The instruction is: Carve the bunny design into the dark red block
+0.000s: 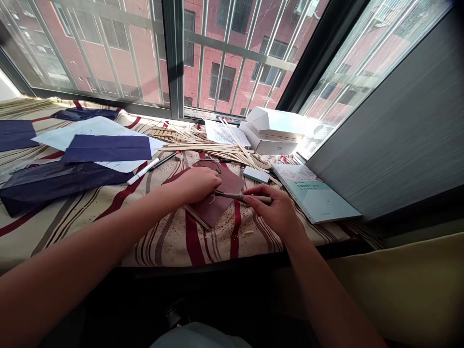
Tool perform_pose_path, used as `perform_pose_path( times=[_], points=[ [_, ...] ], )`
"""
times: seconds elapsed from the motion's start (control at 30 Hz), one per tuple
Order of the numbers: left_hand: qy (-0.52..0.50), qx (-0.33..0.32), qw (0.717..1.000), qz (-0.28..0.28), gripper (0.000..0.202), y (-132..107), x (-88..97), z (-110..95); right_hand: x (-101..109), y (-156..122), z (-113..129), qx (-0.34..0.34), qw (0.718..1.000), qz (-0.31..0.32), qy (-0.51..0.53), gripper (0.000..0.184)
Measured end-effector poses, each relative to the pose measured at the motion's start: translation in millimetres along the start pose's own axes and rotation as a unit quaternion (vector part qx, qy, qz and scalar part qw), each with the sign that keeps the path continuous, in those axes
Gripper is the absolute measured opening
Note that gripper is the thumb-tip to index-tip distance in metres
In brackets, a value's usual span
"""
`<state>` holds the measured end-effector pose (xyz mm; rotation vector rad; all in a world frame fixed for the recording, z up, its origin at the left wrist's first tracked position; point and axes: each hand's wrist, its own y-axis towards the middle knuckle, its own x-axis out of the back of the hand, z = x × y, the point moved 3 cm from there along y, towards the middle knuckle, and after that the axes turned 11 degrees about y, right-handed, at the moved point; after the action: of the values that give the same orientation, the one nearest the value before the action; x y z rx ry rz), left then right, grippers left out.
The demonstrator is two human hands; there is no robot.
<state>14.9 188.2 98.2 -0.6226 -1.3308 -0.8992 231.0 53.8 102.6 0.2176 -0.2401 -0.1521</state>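
One slim craft knife (pixel 235 196) sat clamped between the thumb and fingers of the right hand (pixel 270 210), its tip just beside the left hand (pixel 197 186), which lay curled on a dark brown mat (pixel 226 208); whether those fingers closed on anything could not be told. A thin wooden strip (pixel 197 217) stuck out from under the mat, and pale shavings (pixel 247 232) dotted the striped cloth (pixel 174 246). Beyond lay a small teal block (pixel 256 174), a pale teal book (pixel 313 198), a white marker (pixel 143 171) and a dark pen (pixel 164 161). Dark blue paper (pixel 107 148) overlapped white paper (pixel 90 128) to the left. Farther off, a pile of wooden strips (pixel 203 144) reached a white ZTE box (pixel 268 145), below a barred window (pixel 232 53) facing a brick building (pixel 97 63).
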Motion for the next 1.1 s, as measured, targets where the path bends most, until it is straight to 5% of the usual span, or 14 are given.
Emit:
perform_pose_path(
  times=[0.37, 0.57, 0.83, 0.97, 1.1],
  points=[
    [0.005, 0.104, 0.993, -0.045, 0.024, 34.2, -4.8, 55.9, -13.3, 46.5, -2.6, 0.027, 0.99, -0.009, 0.139, 0.059],
    [0.033, 0.221, 0.973, -0.057, 0.035, -2.2, -22.4, 88.7, -45.4, 87.2, -0.8, 0.049, 0.972, 0.063, 0.223, 0.045],
    [0.014, 0.18, 0.98, -0.086, 0.048, -16.8, -55.6, 64.3, -108.0, 116.0, 7.5, -0.049, 0.903, 0.154, 0.398, 0.028],
    [-0.004, 0.163, 0.983, -0.08, 0.049, -14.2, -65.9, 62.0, -119.1, 115.0, 2.4, -0.083, 0.9, 0.155, 0.398, 0.035],
    [-0.006, 0.127, 0.989, -0.077, 0.046, -9.5, -66.2, 63.2, -127.8, 116.0, -4.3, -0.048, 0.911, 0.131, 0.388, 0.036]
  ],
)
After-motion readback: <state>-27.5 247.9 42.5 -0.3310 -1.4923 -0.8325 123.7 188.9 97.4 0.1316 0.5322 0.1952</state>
